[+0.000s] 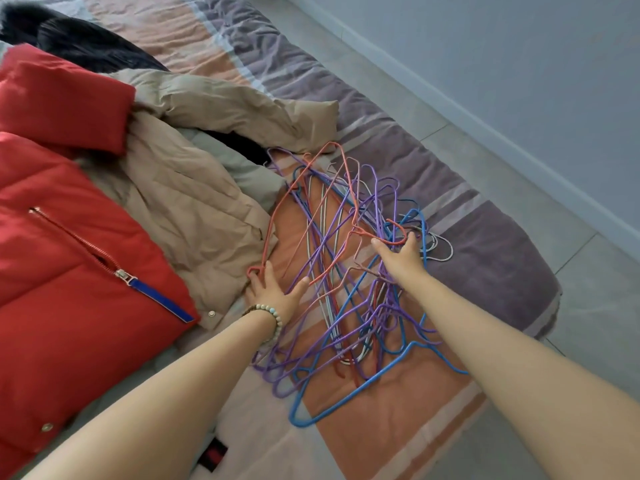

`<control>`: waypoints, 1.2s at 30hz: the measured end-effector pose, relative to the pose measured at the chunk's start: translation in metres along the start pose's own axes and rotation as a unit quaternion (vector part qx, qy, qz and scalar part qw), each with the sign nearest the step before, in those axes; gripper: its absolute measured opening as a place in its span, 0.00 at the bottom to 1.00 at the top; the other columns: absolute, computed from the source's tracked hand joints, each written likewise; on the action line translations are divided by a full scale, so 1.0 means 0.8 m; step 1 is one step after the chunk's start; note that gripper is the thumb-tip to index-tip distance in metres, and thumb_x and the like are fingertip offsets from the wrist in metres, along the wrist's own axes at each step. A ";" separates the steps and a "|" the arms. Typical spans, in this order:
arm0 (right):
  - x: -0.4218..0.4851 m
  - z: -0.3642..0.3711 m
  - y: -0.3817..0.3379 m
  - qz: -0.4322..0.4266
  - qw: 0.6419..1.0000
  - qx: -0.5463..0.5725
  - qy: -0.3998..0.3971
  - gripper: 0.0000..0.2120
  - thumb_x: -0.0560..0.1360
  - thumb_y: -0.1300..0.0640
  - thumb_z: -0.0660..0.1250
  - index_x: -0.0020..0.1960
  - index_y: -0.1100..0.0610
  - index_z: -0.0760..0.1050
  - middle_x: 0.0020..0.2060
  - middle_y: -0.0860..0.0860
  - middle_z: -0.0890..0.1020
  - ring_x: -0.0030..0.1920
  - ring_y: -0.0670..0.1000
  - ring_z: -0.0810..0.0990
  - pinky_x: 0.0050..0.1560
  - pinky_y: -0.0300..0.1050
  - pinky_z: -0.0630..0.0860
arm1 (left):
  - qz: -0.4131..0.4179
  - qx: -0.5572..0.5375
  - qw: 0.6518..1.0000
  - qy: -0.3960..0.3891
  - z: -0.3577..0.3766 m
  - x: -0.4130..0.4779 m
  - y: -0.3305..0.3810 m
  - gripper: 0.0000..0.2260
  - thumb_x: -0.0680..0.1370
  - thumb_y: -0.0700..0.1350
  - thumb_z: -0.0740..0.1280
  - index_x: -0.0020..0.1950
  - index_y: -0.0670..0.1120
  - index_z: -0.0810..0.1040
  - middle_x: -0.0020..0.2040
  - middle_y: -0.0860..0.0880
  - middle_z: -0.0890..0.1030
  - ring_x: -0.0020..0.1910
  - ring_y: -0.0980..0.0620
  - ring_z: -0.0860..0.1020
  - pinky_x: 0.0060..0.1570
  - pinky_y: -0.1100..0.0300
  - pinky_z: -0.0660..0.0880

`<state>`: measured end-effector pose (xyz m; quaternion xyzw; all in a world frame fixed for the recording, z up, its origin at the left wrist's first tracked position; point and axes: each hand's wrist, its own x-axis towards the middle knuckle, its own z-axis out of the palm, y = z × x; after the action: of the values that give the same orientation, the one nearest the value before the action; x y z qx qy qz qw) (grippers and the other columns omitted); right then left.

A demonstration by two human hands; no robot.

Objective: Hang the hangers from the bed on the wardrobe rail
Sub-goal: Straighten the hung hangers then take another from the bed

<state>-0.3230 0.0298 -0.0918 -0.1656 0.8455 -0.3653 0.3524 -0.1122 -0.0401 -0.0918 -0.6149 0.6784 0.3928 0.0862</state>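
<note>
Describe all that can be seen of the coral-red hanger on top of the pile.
The coral-red hanger is thin coated wire, bent as a triangle with a hook. It lies on top of the pile of purple, blue and white hangers on the bed cover. The right hand grips its hook; the left hand touches its near corner with straight fingers, beside the beige coat.

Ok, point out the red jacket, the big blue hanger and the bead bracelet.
red jacket (69, 237), head view, quilted front.
big blue hanger (381, 370), head view, long straight bar.
bead bracelet (273, 310), head view, beads at wrist.
</note>
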 end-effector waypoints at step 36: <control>-0.173 -0.086 -0.119 -0.090 0.888 0.438 -0.105 0.08 0.77 0.67 0.63 0.46 0.54 0.70 0.39 0.53 0.85 0.39 0.48 0.85 0.38 0.37 0.80 | 0.164 -0.371 0.914 -0.030 -0.101 -0.140 0.119 0.11 0.79 0.46 0.61 0.58 0.44 0.76 0.42 0.51 0.81 0.31 0.60 0.80 0.32 0.67 0.78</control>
<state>-0.2738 0.0741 0.0773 -0.1075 0.5390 -0.7094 0.4412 -0.1428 -0.0118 0.0706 -0.4708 0.5725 0.6427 -0.1934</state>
